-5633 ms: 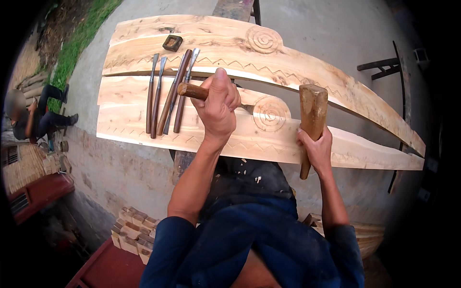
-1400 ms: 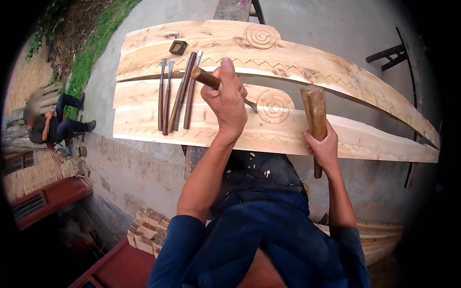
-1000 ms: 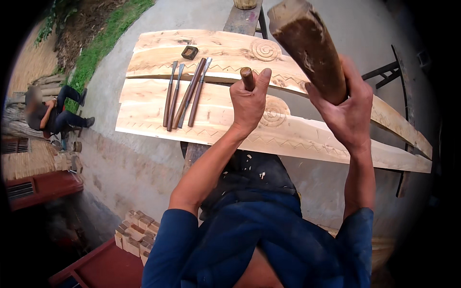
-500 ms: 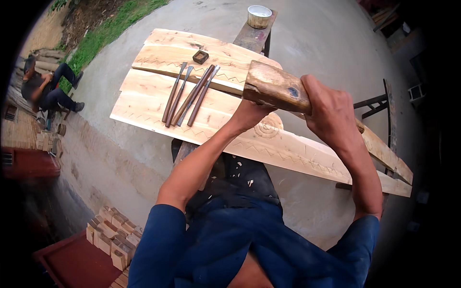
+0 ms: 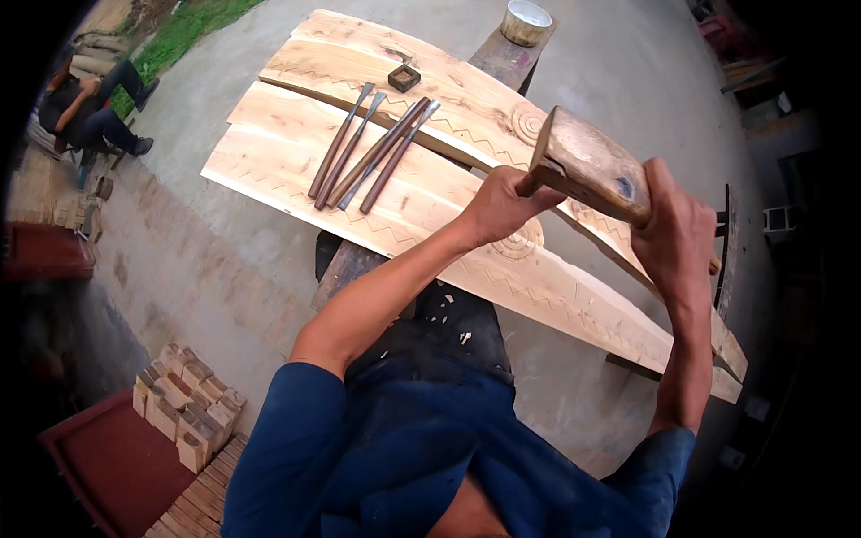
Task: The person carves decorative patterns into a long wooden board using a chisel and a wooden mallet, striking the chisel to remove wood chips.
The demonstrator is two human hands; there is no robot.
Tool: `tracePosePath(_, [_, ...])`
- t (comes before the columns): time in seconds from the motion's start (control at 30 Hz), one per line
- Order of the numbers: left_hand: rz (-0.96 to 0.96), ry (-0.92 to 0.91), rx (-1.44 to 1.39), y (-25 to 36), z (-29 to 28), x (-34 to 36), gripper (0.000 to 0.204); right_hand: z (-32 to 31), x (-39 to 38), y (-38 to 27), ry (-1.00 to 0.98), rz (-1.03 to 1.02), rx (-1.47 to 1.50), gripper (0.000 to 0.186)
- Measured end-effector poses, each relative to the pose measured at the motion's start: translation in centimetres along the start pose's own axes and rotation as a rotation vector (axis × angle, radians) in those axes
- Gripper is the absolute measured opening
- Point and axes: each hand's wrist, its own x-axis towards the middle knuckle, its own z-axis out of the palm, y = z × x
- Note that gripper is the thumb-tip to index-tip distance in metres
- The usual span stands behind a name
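Observation:
My left hand (image 5: pixel 498 206) is closed round a chisel's wooden handle (image 5: pixel 529 186) above a carved spiral (image 5: pixel 516 247) on the near pale board (image 5: pixel 269 152). My right hand (image 5: pixel 674 229) grips a worn wooden mallet (image 5: pixel 587 161), its head level at the top of the chisel handle; whether they touch is unclear, and the chisel's blade is hidden. Several dark-handled chisels (image 5: pixel 388 177) lie side by side across the boards to the left, near a small dark square box (image 5: pixel 404 78). The far board (image 5: pixel 350 45) has incised zigzags and another spiral (image 5: pixel 529 121).
The boards lie across a bench (image 5: pixel 345 278) and a dark trestle (image 5: pixel 728 224). A white-rimmed bucket (image 5: pixel 527 22) stands on the bench's far end. A seated person (image 5: pixel 90 108) is at upper left. Stacked wooden blocks (image 5: pixel 184 403) lie by a red board (image 5: pixel 103 457) at lower left.
The mallet was upright, then raised close to the camera, and has come down level over the chisel in my left hand. The view has turned, so the boards now appear more slanted.

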Motion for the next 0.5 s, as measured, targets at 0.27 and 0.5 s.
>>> tracePosePath(0.27, [-0.083,-0.058,0.095,1.6,0.2,0.2,0.054,-3.4,0.4,-0.9,0.669,0.092,1.433,0.012])
tracePosePath(0.5, [-0.057,-0.038,0.139,1.7,-0.4,-0.5,0.054,-5.2,0.6,1.8,0.331,0.209,0.489,0.017])
